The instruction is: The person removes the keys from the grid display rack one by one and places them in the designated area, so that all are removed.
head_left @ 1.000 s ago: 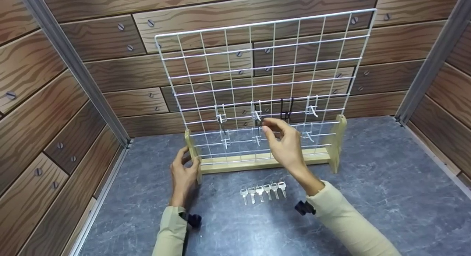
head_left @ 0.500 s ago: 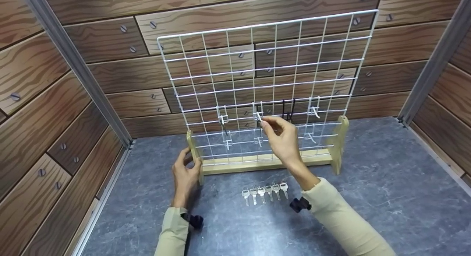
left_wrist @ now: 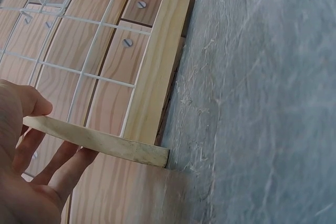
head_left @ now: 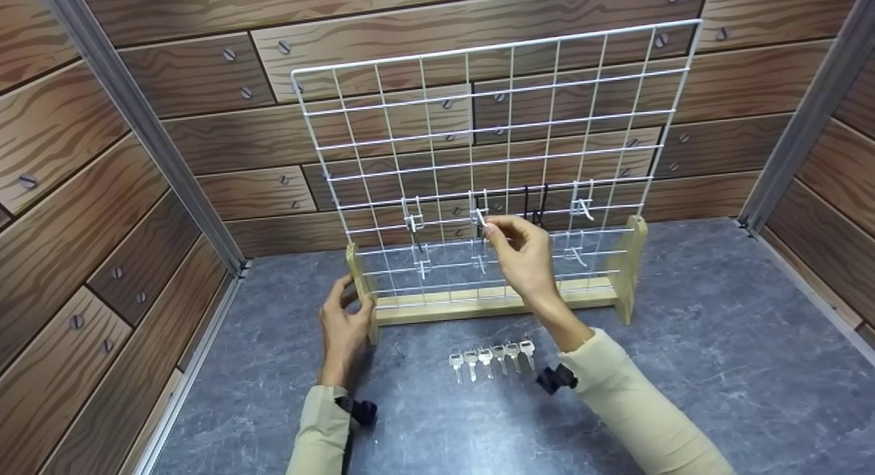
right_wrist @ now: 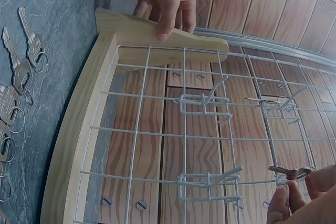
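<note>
My left hand point(head_left: 347, 324) grips the left wooden end piece point(left_wrist: 100, 142) of a stand, thumb on one side and fingers on the other. The stand carries a white wire grid point(head_left: 492, 137) with white hooks on it. At the upper middle hook point(head_left: 480, 216), my right hand point(head_left: 526, 256) pinches a key point(right_wrist: 290, 172) between thumb and fingers. The key's ring lies close to that hook; whether it is over the hook's tip I cannot tell. Another key point(right_wrist: 261, 99) hangs from the upper left hook point(head_left: 413, 222).
Several keys point(head_left: 485, 356) with small rings lie in a row on the grey marbled table point(head_left: 437, 420), before the stand's wooden base point(head_left: 478, 304). A black hook point(head_left: 535, 208) and further white hooks point(head_left: 581, 207) hang on the grid. Wood-patterned panels point(head_left: 137, 256) enclose the sides and back.
The right hand has moved slightly left, bringing the pinched key closer to the upper middle hook, and is nearly still over the last half second. The left hand keeps its grip.
</note>
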The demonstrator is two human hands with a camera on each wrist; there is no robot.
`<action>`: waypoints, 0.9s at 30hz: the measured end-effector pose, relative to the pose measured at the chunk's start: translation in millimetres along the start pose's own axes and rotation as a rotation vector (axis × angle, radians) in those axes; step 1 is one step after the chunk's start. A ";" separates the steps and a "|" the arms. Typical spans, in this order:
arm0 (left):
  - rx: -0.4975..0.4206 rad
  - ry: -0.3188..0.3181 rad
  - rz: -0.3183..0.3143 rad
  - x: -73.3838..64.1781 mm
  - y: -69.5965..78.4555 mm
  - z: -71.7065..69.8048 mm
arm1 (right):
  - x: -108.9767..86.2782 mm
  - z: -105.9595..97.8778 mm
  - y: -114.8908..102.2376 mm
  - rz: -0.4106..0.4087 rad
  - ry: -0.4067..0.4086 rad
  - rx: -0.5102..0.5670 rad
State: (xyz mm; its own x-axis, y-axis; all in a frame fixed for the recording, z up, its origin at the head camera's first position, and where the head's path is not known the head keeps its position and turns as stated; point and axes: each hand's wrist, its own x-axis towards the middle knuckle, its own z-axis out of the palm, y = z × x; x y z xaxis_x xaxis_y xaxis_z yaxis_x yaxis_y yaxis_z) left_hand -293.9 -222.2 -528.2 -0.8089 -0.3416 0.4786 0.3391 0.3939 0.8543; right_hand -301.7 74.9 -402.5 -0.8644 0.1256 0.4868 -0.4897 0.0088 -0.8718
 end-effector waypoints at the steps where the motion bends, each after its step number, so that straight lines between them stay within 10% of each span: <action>1: -0.002 0.000 -0.004 -0.1 0.0 -0.1 | 0.2 0.0 0.1 -0.001 0.001 -0.004; 27: 0.002 -0.010 -0.015 -0.7 0.8 -1.4 | -5.7 -6.5 -13.5 0.029 -0.006 -0.036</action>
State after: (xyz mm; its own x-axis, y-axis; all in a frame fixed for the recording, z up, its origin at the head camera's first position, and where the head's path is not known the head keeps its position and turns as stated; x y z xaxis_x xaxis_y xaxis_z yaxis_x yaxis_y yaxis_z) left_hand -292.4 -222.9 -527.5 -0.8186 -0.3386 0.4639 0.3261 0.3909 0.8607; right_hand -289.4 80.5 -393.9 -0.8791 0.1201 0.4612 -0.4598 0.0408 -0.8871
